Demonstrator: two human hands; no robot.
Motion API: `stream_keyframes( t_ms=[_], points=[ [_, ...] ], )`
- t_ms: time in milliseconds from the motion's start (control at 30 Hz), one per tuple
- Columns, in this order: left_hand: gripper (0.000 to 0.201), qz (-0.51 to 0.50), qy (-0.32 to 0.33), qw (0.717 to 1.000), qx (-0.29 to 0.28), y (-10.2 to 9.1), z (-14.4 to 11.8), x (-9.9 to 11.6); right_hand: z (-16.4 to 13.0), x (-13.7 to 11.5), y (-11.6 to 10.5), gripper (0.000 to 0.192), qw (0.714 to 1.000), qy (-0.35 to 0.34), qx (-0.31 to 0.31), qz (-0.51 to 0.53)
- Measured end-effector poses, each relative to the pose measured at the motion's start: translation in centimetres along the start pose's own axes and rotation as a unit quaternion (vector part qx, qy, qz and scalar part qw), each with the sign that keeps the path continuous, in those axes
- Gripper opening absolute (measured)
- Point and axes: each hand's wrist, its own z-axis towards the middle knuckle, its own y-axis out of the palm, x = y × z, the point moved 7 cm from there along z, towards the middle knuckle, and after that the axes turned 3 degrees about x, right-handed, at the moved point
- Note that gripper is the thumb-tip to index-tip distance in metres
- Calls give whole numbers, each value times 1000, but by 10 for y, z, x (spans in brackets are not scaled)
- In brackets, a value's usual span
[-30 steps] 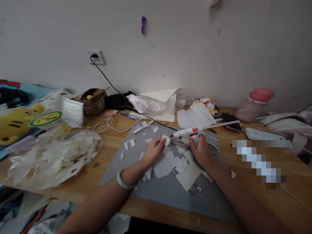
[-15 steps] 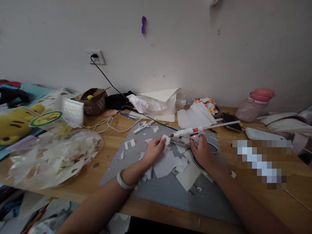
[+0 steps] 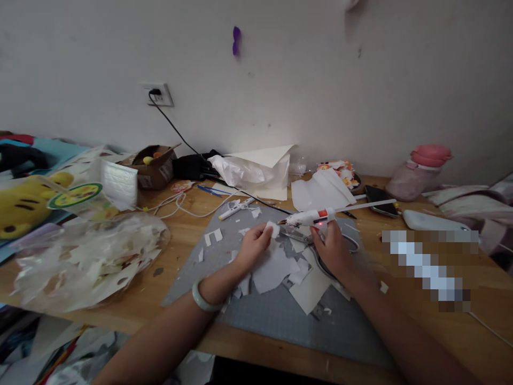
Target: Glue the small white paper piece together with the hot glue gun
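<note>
My right hand (image 3: 332,250) grips a white glue gun (image 3: 310,217) with a small red light lit, its nozzle pointing left toward my left hand. My left hand (image 3: 253,246) pinches a small white paper piece (image 3: 274,229) just beside the nozzle tip. A pale green bangle (image 3: 202,299) sits on my left wrist. Both hands hover over a grey cutting mat (image 3: 280,315) strewn with white paper scraps (image 3: 276,270). A glue stick (image 3: 371,204) juts out of the gun's back end to the right.
A clear plastic bag of paper offcuts (image 3: 86,262) lies at the left on the wooden desk (image 3: 184,235). A cardboard box (image 3: 154,166), a white craft knife (image 3: 236,208), cables, a phone (image 3: 380,200) and a pink bottle (image 3: 417,171) stand along the back. A black cord runs to the wall socket (image 3: 159,95).
The glue gun's nozzle has lifted slightly away from the paper piece. Both hands otherwise stay where they were.
</note>
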Motion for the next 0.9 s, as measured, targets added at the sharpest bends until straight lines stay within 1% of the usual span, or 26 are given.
stream_keyframes(
  t_ms=[100,167,400,500,700,900],
  points=[
    [44,-7,2,1000,-9,2,-1,1,0,0,0,31,1000,11,-10,2],
    [45,-8,0,1000,-11,2,-1,2,0,0,0,32,1000,16,-13,0],
    [45,-6,-2,1000,-20,2,-3,6,-1,2,2,24,1000,8,-2,-5],
    [46,-12,-7,1000,-19,3,-3,5,-1,2,2,20,1000,-2,5,-5],
    [48,-9,-14,1000,-18,3,-3,2,-2,3,2,11,1000,-13,-1,-17],
    [45,-5,-6,1000,-22,2,-3,5,-2,3,3,11,1000,-20,0,-15]
  ],
)
